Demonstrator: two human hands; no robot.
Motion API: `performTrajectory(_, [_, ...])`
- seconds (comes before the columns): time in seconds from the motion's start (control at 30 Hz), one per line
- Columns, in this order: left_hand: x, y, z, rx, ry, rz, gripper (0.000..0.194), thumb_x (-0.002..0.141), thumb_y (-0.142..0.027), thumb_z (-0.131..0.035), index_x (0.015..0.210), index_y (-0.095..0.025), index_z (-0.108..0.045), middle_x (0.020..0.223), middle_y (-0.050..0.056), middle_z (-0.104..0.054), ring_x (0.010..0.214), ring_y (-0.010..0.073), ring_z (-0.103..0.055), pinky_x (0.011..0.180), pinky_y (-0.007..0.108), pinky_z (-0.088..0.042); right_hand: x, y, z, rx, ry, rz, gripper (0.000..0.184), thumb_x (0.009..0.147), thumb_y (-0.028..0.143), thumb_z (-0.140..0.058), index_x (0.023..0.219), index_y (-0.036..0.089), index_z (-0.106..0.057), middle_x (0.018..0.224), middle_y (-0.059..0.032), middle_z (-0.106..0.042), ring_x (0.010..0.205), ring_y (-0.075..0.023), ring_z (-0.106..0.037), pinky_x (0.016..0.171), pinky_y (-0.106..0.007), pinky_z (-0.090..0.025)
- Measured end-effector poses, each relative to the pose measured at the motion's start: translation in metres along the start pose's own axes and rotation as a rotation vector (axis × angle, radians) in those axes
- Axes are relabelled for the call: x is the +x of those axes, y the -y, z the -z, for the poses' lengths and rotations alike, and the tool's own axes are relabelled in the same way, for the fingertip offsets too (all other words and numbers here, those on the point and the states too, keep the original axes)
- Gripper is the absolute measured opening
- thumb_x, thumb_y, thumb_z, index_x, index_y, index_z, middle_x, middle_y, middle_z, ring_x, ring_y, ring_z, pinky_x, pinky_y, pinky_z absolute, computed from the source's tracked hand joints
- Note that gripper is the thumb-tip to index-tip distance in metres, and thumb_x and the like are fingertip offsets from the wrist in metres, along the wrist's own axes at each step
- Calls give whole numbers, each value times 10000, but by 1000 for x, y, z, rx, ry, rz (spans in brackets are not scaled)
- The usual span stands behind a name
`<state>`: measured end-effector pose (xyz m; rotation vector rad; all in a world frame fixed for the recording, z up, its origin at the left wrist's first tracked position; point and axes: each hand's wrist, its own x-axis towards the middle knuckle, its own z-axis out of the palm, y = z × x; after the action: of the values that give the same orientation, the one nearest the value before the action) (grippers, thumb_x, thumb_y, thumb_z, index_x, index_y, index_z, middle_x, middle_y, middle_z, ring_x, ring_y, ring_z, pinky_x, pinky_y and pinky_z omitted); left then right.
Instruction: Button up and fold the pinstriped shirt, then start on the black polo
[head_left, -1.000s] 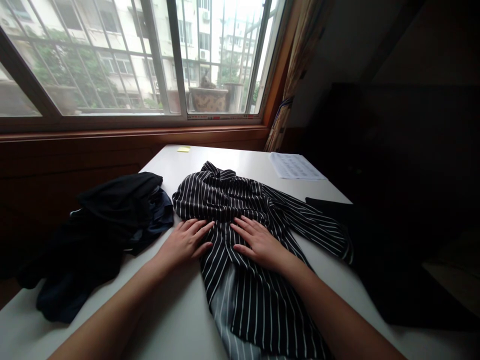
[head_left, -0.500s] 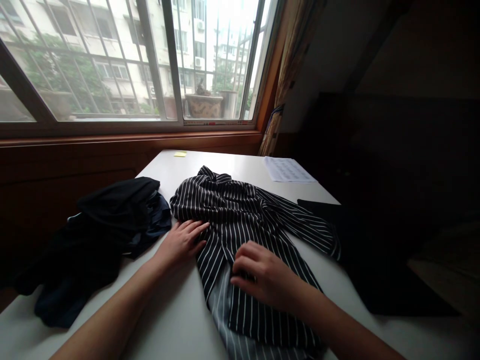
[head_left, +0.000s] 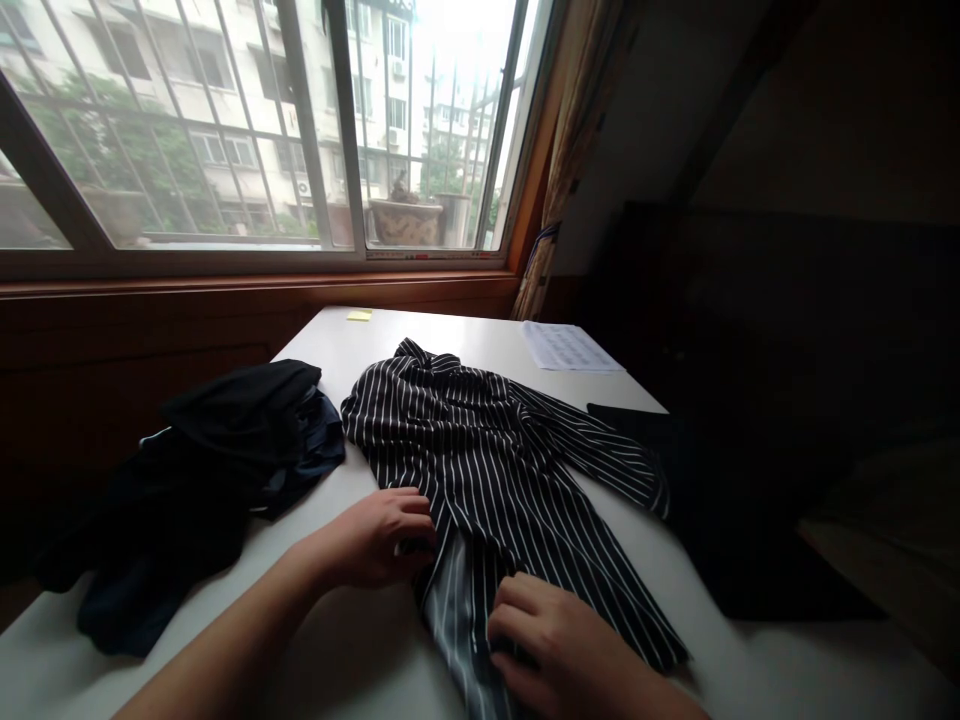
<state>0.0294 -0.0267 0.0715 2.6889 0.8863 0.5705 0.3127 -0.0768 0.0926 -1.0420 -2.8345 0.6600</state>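
A black shirt with white stripes (head_left: 487, 480) lies on the white table in front of me, its collar end pointing to the window. One sleeve (head_left: 600, 450) reaches out to the right. Between the front panels a greyish strip of the cloth's inside (head_left: 454, 590) shows. My left hand (head_left: 382, 537) is closed at the shirt's left edge, fingers curled round the fabric. Lower down, my right hand (head_left: 551, 640) has its fingers bent onto the front panel near the hem, closed on the cloth; its fingertips are partly hidden.
A heap of dark clothes (head_left: 240, 440) lies on the table (head_left: 337, 640) at the left. On the right is a flat dark cloth (head_left: 720, 530). Printed paper (head_left: 570, 346) and a yellow sticky note (head_left: 359, 315) lie toward the window (head_left: 420, 150).
Both hands have moved down toward me along the shirt. My left hand has gone from spread flat to curled at the edge. The shirt's lower right part now lies spread out farther.
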Motion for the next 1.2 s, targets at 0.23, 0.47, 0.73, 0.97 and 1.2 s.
performTrajectory(0.23, [-1, -5, 8, -66, 44, -9, 188, 816, -301, -735, 994, -249, -705, 905, 32, -614, 838, 182, -556, 710, 291, -453, -33, 0, 20, 314, -76, -75, 165, 801, 80, -572, 871, 213, -641, 905, -28, -652, 821, -152, -640, 734, -249, -510])
performTrajectory(0.47, [-2, -1, 0, -75, 21, -28, 170, 819, -202, -713, 979, -255, -723, 849, 24, -606, 807, 168, -557, 717, 284, -449, -47, 6, 29, 417, -25, -91, 161, 796, 86, -598, 861, 221, -656, 937, -34, -672, 861, -162, -650, 789, -257, -510])
performTrajectory(0.73, [-3, -3, 1, -54, 27, -18, 141, 822, -174, -696, 938, -255, -700, 848, 1, -612, 798, 156, -539, 700, 275, -426, -25, 12, 14, 274, 55, -90, 48, 856, 202, -672, 885, 202, -712, 939, -34, -672, 858, -159, -626, 756, -240, -479])
performTrajectory(0.97, [-3, -5, 3, 9, 16, -35, 111, 804, -173, -702, 768, -202, -600, 797, -6, -584, 751, 144, -527, 693, 275, -423, 3, 15, 9, 237, -75, -67, 153, 883, 198, -652, 1028, 235, -683, 961, -4, -665, 855, -145, -615, 759, -240, -451])
performTrajectory(1.2, [-2, -9, 6, 16, 11, -73, 54, 831, -175, -683, 818, -214, -649, 801, -5, -598, 753, 142, -542, 741, 288, -442, 26, 19, -7, 132, -21, 42, 95, 912, 290, -636, 949, 232, -702, 917, -7, -701, 865, -170, -628, 794, -276, -417])
